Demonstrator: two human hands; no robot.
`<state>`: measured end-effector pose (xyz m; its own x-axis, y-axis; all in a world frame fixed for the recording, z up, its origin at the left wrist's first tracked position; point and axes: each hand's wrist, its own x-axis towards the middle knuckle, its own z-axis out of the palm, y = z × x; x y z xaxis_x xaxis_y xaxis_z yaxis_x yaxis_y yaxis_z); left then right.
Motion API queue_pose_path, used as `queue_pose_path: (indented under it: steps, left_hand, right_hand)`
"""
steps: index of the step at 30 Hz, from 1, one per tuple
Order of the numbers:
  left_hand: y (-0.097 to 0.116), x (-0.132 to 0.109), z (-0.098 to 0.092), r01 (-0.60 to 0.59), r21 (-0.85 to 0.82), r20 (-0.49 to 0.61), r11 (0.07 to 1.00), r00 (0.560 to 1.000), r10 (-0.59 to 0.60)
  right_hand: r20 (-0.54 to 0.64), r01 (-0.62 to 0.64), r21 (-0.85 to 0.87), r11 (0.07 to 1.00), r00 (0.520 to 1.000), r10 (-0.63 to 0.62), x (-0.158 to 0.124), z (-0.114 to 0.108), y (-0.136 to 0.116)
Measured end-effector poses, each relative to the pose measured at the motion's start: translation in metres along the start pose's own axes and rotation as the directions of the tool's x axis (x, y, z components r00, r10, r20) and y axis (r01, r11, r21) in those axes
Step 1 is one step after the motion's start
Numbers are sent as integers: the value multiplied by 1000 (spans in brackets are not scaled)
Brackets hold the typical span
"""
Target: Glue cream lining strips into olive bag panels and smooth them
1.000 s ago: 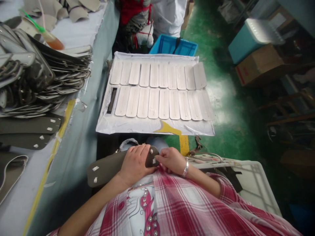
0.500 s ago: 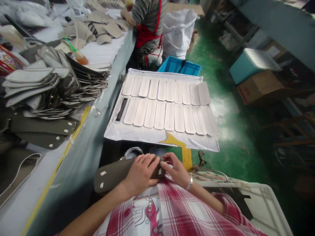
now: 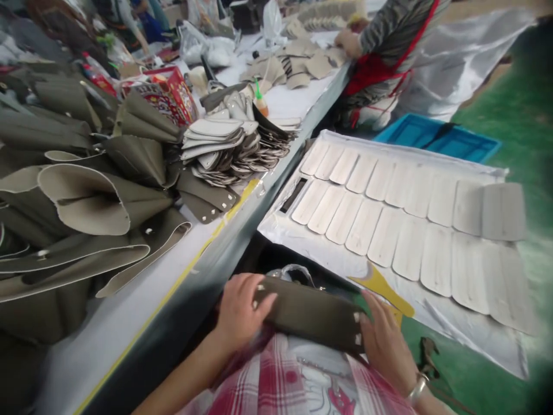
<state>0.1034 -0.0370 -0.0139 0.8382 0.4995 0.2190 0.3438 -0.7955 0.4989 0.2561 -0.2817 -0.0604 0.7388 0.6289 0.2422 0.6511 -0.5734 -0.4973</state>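
An olive-brown, leather-like panel (image 3: 313,311) stretches across in front of my body, with small white tabs at both ends. My left hand (image 3: 242,308) grips its left end, thumb on the near face and fingers over the top edge. Its other end is in my right hand (image 3: 386,331), fingers curled round the edge beside the white tabs. Just beyond the hands is a board (image 3: 415,300) covered in white, bearing two rows of pale rounded strips (image 3: 349,219). A yellow piece (image 3: 384,288) lies at its near edge.
At left, a long table (image 3: 173,253) carries olive rolled pieces (image 3: 90,199), a stack of pale-backed pieces (image 3: 216,138), flat tabbed panels (image 3: 203,196) and a red box (image 3: 168,92). A co-worker (image 3: 384,63) is at the far side, near a blue crate (image 3: 440,138).
The view has swung left, showing more of the table. My left hand has shifted to the panel's left end, and my right hand now grips the right end; the panel spans between them.
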Motion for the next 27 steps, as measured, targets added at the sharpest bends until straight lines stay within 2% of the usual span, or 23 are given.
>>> queue_pose_path:
  steps: [1,2,3,5,6,8,11,17,22,27]
  left_hand:
    - [-15,-6,-9,163,-59,40,985,986,-161]
    - [-27,-10,-16,301,-130,120,945,951,-286]
    - [-36,-14,-20,405,-210,215,890,907,-362]
    - [-45,-17,-22,531,-337,358,777,836,-416]
    - [-46,-16,-21,556,-382,386,738,822,-419]
    - [-45,-14,-18,575,-434,389,694,814,-431]
    - [-45,-9,-16,587,-454,392,670,807,-442]
    - [-54,-4,-17,609,-454,445,650,787,-427]
    - [-58,-1,-18,571,-455,444,684,811,-382]
    - [-61,-4,-16,555,-487,450,674,821,-351]
  right_hand:
    - [-14,86,-60,994,996,-87,7,-2,-11]
    - [-2,180,-96,979,984,-181,15,-1,-25]
    - [39,278,-99,955,961,-275,24,2,-41]
    - [179,448,-48,893,883,-434,40,14,-74]
    - [260,494,-21,869,842,-472,47,22,-89]
    - [383,530,2,848,783,-490,57,37,-111]
    - [463,536,-7,844,750,-473,63,50,-125]
    - [515,540,10,841,718,-467,68,50,-126]
    - [552,529,37,848,696,-458,74,48,-132]
    - [564,562,46,826,667,-486,77,50,-138]
